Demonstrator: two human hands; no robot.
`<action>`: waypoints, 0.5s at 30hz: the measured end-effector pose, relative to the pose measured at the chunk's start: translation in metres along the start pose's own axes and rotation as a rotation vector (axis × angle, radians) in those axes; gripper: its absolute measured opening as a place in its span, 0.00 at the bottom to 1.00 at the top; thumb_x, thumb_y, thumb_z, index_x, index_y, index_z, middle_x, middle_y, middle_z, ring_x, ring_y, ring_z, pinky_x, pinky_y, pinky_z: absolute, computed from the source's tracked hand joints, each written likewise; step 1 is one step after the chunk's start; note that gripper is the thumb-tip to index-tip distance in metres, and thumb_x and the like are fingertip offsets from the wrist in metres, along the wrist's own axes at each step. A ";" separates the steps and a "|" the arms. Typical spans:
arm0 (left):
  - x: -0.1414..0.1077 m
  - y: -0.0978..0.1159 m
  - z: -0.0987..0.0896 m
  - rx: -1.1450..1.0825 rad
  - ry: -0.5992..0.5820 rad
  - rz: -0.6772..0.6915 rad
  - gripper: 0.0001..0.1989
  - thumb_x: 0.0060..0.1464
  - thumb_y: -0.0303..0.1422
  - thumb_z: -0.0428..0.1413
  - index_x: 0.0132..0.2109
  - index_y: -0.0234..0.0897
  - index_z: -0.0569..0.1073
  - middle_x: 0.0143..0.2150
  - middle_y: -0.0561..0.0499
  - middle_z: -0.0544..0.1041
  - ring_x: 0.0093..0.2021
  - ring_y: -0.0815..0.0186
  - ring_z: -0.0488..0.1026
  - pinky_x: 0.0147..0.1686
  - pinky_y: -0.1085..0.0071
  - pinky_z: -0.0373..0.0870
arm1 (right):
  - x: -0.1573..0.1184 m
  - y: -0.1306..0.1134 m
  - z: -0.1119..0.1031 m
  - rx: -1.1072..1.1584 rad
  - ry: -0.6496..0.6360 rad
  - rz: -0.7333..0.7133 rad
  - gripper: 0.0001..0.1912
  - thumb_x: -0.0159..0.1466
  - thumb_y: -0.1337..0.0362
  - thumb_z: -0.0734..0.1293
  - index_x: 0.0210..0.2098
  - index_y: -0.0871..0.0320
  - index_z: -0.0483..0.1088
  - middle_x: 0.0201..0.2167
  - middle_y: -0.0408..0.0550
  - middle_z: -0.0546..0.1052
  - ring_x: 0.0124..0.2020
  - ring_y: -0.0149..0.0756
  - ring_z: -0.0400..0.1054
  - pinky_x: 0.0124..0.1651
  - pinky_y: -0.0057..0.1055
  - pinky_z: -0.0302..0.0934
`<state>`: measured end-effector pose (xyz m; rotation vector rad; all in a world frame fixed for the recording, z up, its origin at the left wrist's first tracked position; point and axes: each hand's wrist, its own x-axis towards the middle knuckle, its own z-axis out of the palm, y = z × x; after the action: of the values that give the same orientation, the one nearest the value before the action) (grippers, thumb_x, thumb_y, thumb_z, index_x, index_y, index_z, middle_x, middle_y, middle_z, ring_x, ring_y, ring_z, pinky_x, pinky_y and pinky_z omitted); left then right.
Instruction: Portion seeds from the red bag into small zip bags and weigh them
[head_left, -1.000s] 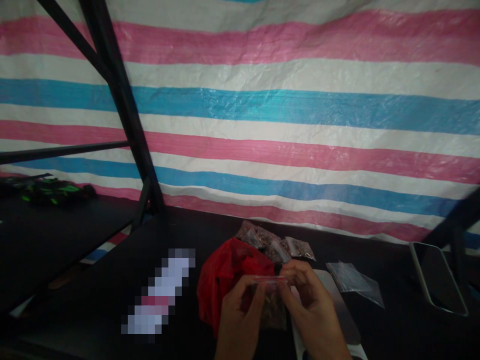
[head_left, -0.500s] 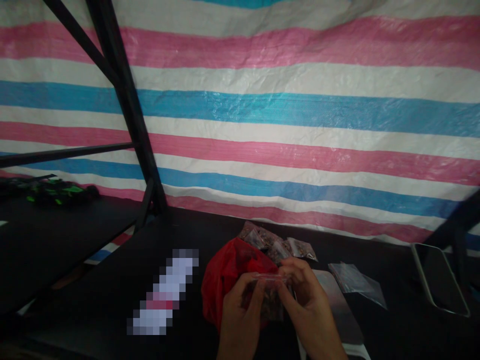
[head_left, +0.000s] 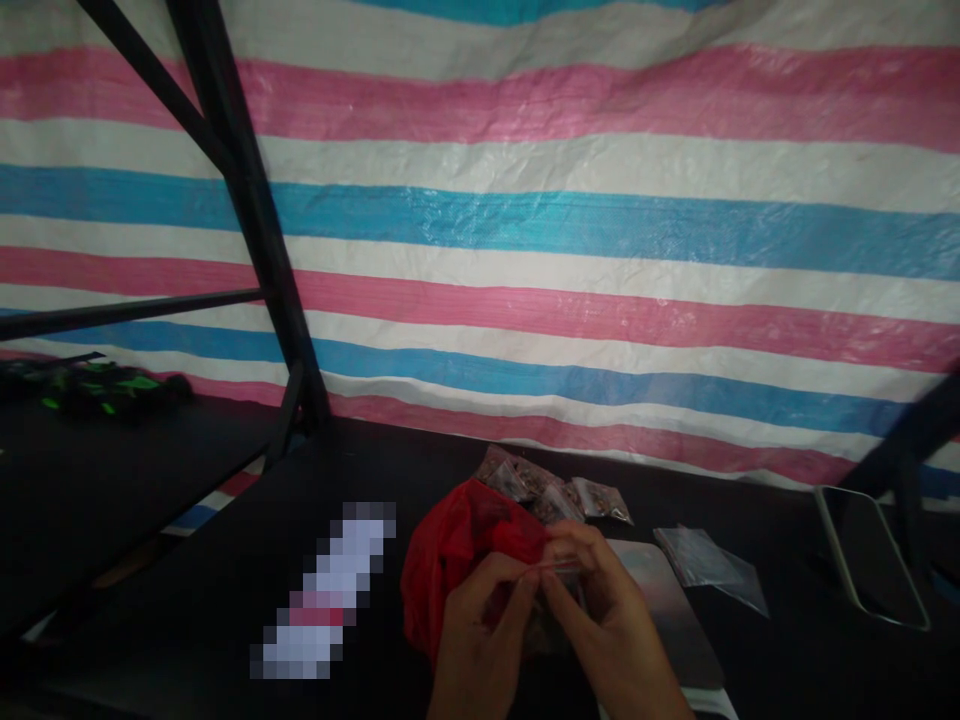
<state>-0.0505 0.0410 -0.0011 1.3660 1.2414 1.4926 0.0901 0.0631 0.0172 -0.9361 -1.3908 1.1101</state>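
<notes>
Between my two hands is a small clear zip bag [head_left: 551, 632], its top edge pinched by both. My left hand [head_left: 484, 620] grips the edge between thumb and forefinger. My right hand [head_left: 600, 600] pinches the same edge close beside it, the thumbs nearly touching. The bag's lower part hangs in shadow, and its contents are hard to make out. Just behind my left hand sits a crumpled red plastic bag [head_left: 442, 560]. Past my fingers lie several filled small zip bags [head_left: 525, 478]. A flat device with a metal plate [head_left: 667, 610] is partly covered by my right hand.
Flat clear bags [head_left: 709, 565] lie right of the metal plate, and a phone [head_left: 874, 560] farther right. A blurred-out pale strip [head_left: 330, 590] is on the black table [head_left: 187, 620]. Green-black toy cars [head_left: 112, 388] stand at left by a black frame [head_left: 262, 230]. Striped sheeting [head_left: 562, 220] hangs behind.
My thumbs have come closer together along the bag's top edge, with my left hand's fingertips shifting right. The view has moved slightly.
</notes>
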 end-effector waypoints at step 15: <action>-0.014 -0.024 0.006 0.201 0.445 0.456 0.17 0.74 0.41 0.50 0.53 0.48 0.83 0.45 0.49 0.86 0.43 0.59 0.82 0.47 0.63 0.78 | 0.063 -0.009 -0.039 -0.341 0.503 -0.196 0.19 0.63 0.46 0.75 0.42 0.54 0.76 0.39 0.52 0.84 0.42 0.47 0.80 0.48 0.41 0.73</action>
<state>-0.0445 0.0348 -0.0285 1.5762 1.4423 2.1232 0.1223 0.1258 0.0415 -1.1942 -1.2315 0.4482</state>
